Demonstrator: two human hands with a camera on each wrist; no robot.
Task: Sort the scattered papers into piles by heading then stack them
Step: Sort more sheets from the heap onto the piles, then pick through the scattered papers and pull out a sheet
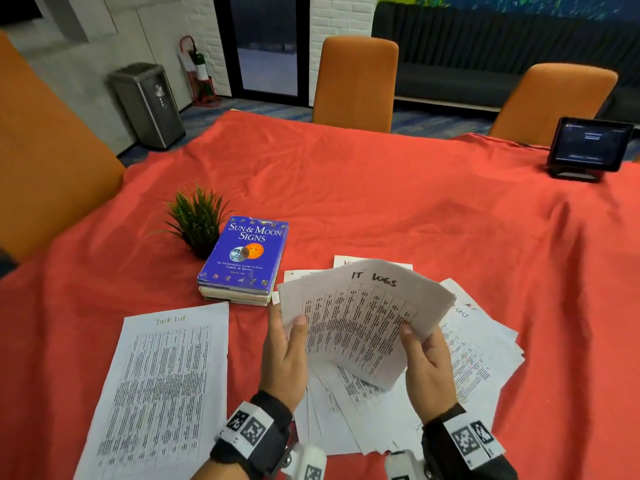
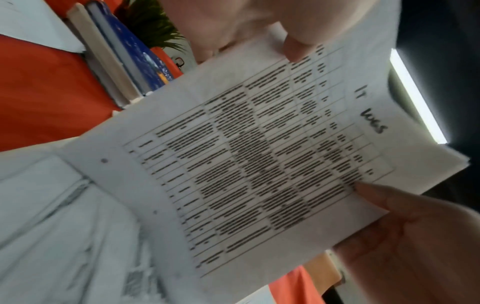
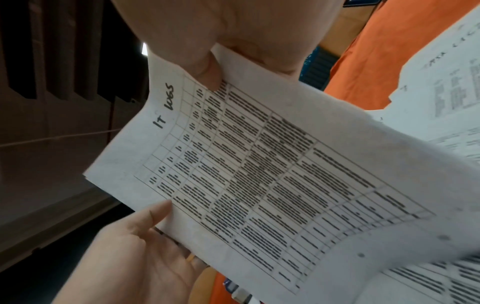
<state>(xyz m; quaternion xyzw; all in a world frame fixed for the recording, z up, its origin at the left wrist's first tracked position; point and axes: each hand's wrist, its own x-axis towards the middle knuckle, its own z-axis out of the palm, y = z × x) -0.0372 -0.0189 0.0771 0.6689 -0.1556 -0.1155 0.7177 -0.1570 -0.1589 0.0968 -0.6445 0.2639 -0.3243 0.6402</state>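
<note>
White paper headed "IT logs" [image 1: 363, 317] held up clear of the red-draped surface [image 1: 381, 202], over the loose unsorted heap [image 1: 478, 358] near the front edge, right of centre. Sorting step in hand: heading being read, pile not yet chosen. One started pile, headed "Task list" [image 1: 162, 386], lying flat toward the front-left corner, well apart from the heap. No "IT logs" pile visible yet; next move likely calls for a bare patch between the two, sheet laid flat, heading up.

Left hand [image 1: 285, 358]: thumb curled over the sheet's left margin, fingers behind, pinching. Right hand [image 1: 427, 368]: thumb on the right margin, fingers behind, pinching likewise. Sheet bowed between the two grips. Possibly more than one sheet in the grip; cannot tell.

Blue book [image 1: 244, 258] and small plant [image 1: 197, 220] beyond the piles, untouched.
</note>
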